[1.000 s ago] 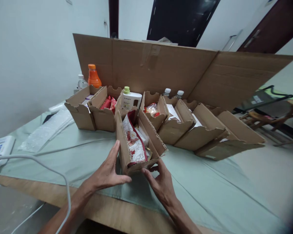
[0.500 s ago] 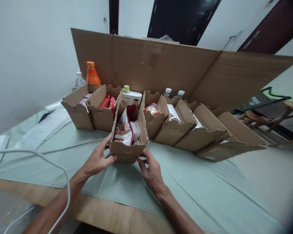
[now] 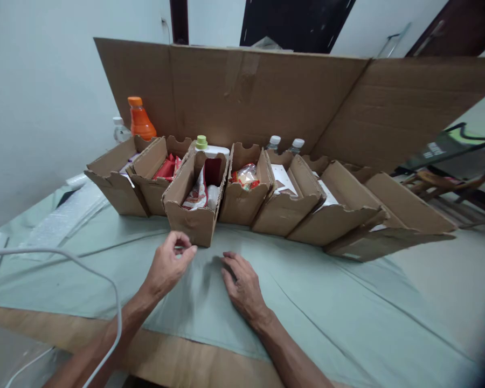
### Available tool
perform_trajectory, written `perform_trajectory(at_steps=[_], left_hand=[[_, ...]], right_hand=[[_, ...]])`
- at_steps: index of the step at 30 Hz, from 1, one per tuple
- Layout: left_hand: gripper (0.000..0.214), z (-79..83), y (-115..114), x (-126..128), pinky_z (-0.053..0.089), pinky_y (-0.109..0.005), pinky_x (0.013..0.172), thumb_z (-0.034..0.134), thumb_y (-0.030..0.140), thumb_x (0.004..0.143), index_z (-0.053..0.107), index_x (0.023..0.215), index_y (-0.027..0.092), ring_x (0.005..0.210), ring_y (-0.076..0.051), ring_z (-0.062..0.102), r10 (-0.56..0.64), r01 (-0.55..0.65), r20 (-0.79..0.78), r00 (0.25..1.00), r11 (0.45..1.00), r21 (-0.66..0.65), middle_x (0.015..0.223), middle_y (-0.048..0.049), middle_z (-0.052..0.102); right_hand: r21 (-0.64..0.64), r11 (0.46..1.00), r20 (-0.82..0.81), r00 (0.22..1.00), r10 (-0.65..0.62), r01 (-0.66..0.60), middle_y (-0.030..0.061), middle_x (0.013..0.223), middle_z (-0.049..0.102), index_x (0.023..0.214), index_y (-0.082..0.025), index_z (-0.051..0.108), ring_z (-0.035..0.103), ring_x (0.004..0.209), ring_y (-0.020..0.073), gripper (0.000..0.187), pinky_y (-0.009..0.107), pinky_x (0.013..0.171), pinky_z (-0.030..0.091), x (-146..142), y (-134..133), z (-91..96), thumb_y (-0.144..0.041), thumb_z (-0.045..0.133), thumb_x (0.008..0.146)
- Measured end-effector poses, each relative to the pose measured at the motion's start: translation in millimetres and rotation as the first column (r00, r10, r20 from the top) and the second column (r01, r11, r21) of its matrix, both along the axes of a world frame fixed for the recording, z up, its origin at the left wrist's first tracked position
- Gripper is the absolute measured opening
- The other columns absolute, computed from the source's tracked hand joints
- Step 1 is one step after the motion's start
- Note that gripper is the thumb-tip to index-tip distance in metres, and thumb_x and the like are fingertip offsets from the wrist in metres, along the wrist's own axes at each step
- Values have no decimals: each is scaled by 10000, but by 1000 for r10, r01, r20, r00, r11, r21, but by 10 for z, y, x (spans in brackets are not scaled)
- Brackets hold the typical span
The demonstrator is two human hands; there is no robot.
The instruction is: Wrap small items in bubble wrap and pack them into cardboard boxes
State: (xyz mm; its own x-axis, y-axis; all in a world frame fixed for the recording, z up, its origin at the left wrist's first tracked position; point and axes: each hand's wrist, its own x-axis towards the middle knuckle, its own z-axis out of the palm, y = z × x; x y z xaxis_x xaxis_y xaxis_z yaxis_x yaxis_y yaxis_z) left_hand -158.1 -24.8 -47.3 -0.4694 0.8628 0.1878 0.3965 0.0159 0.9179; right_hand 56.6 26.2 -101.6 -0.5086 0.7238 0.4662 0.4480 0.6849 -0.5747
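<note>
An open-topped cardboard box (image 3: 192,223) stands in the row on the green cloth, its front reaching a little past its neighbours. Inside it are a white and red printed packet (image 3: 196,194) and a whitish wrapped item (image 3: 213,197). Close to the box's lower front is my left hand (image 3: 167,267), fingers curved and thumb apart, with nothing held; whether it touches the cardboard is unclear. My right hand (image 3: 242,285) is apart from the box, low over the cloth, open and empty with fingers loosely bent.
Several similar boxes flank it, one with red packets (image 3: 168,168), another with a clear-and-red snack bag (image 3: 246,175). Behind stand an orange bottle (image 3: 141,123), a green-capped bottle (image 3: 202,142) and a tall cardboard panel (image 3: 283,97). A white cable (image 3: 105,280) crosses the left foreground.
The box with the printed packet has moved away from me, back into the row. Both hands have let go of it; the right has drawn back from its side.
</note>
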Motion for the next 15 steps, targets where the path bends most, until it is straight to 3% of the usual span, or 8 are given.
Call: perform_trajectory(at_steps=[4, 9, 12, 15], left_hand=[[433, -78, 309, 36, 523, -406, 971, 672, 356, 750, 575, 1134, 179, 1040, -230, 675, -120, 120, 8, 993, 992, 24, 1067, -91, 686], [655, -209, 672, -61, 446, -502, 1090, 661, 356, 737, 501, 1337, 148, 1248, -292, 600, -192, 193, -21, 981, 981, 8, 1282, -165, 630], [772, -233, 613, -68, 416, -532, 1127, 675, 368, 730, 461, 1440, 151, 1376, -333, 512, -256, 254, -50, 965, 967, -33, 1468, -199, 534], [714, -179, 313, -79, 429, -534, 1129, 698, 366, 733, 554, 1405, 174, 1370, -343, 528, -322, 315, -88, 943, 946, -80, 1482, -179, 556]], right_hand=[[-10, 1000, 27, 1000, 6, -6, 121, 1184, 734, 1102, -223, 715, 692, 1082, 285, 253, 475, 931, 561, -10, 8, -18, -159, 553, 918], [-7, 1000, 29, 999, 15, -14, 119, 1176, 736, 1085, -219, 721, 691, 1084, 266, 249, 434, 929, 559, -5, -1, -21, -149, 556, 913], [-7, 1000, 29, 999, 16, -16, 119, 1174, 740, 1077, -215, 724, 694, 1080, 271, 239, 443, 922, 558, -3, 4, -10, -154, 556, 918], [-7, 1000, 23, 1000, 16, -16, 124, 1162, 746, 1064, -211, 730, 700, 1065, 280, 231, 463, 914, 564, 4, 25, -14, -168, 551, 925]])
